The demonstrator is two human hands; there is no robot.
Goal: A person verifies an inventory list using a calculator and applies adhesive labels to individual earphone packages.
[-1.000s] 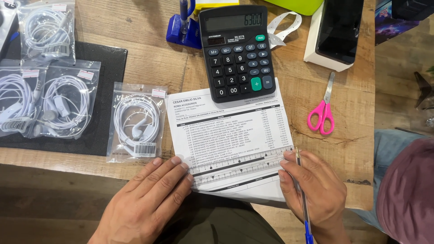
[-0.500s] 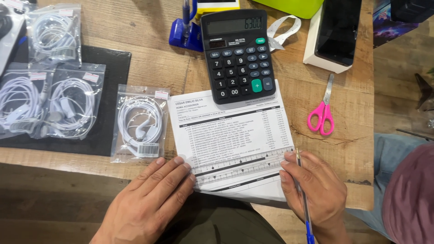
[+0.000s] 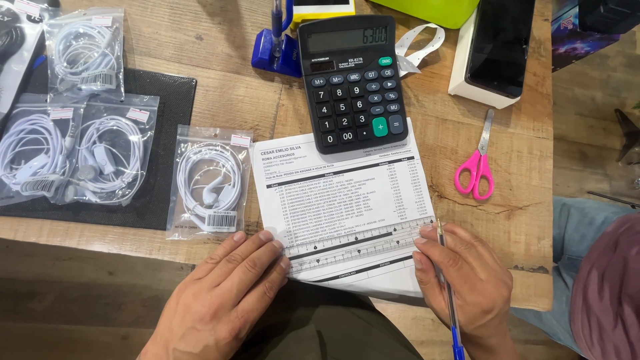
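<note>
The right hand (image 3: pixel 477 287) has a narrow grip on a blue pen (image 3: pixel 447 287) and rests beside the clear ruler (image 3: pixel 353 248), while the left hand (image 3: pixel 223 297) lies flat and empty, fingertips on the ruler's left end. Since a second ago neither hand has moved; the ruler stays across the sheet (image 3: pixel 343 193), low on its list, near the counter (image 3: pixel 527 220) edge, with the calculator (image 3: pixel 352 80) beyond it.
</note>
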